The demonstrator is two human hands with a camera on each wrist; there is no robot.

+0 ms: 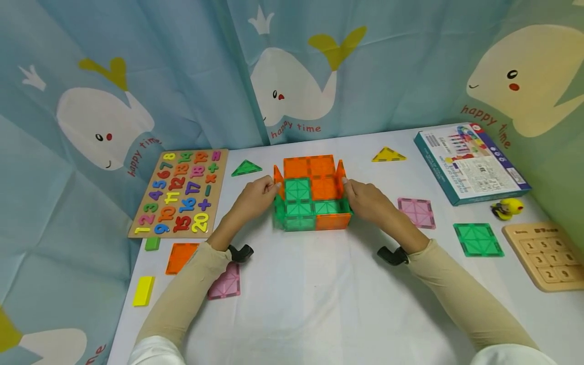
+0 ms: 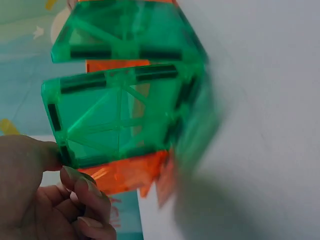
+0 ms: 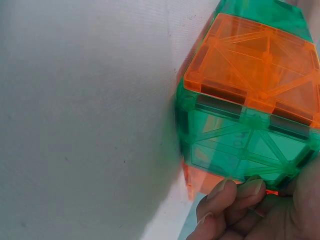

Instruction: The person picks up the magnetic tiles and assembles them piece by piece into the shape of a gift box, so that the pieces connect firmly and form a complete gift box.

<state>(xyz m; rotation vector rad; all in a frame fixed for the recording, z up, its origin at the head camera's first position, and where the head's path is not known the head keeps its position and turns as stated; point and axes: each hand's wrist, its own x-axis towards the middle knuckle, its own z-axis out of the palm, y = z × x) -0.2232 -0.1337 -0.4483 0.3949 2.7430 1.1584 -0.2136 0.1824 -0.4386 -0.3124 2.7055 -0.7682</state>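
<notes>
A box of see-through magnetic tiles (image 1: 323, 188) stands on the table, with orange panels at the back, green squares inside and a green and an orange panel in front. The left hand (image 1: 256, 196) pinches its left wall, thumb and fingers at the corner of a green square tile (image 2: 95, 120), where an orange tile (image 2: 120, 175) adjoins. The right hand (image 1: 368, 201) holds the opposite wall; its fingertips meet the edge of a green side tile (image 3: 225, 137). The orange front tile (image 3: 250, 55) borders that one. Both side walls rise to orange pieces near the thumbs.
A number puzzle board (image 1: 175, 195) lies left. Loose tiles surround the box: green triangle (image 1: 247, 168), yellow triangle (image 1: 389, 154), pink square (image 1: 417, 213), green square (image 1: 478, 240). A boxed toy set (image 1: 472, 162), a small yellow figure (image 1: 507, 208) and a wooden number board (image 1: 547, 256) are right.
</notes>
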